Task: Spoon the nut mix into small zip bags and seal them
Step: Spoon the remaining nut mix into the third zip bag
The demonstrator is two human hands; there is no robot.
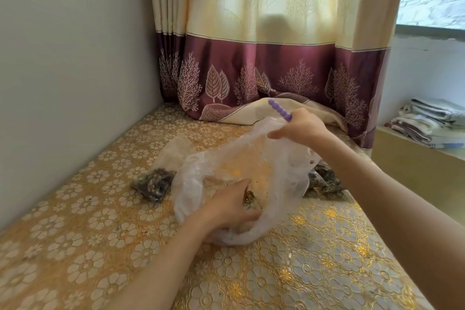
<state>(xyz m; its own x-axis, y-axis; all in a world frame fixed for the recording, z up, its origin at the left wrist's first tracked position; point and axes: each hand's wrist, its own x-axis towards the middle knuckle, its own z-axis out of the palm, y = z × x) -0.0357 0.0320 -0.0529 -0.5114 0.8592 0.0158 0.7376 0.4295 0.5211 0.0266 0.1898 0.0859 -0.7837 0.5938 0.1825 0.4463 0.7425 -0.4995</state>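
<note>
Nut mix [249, 200] is nearly gone: only a small dark clump shows through the big thin plastic bag [274, 173] sitting mid-table on the gold flowered tablecloth [327, 259]. The left hand [230, 209] curls around the bag's lower bunched part. The right hand [300, 127] pinches the raised rim and also holds the purple spoon handle [279, 110]; the bowl of the spoon is hidden, so whether it carries anything is unclear.

Filled small bags lie on either side, one at the left [153, 184] and one at the right [324, 180]. An empty-looking clear bag [176, 151] lies behind.

Risks, as I judge them: the flimsy bag could slip from the crowded right-hand grip and fold shut, or tip and scatter the last bits on the cloth. No brand, label or writing is readable anywhere.
</note>
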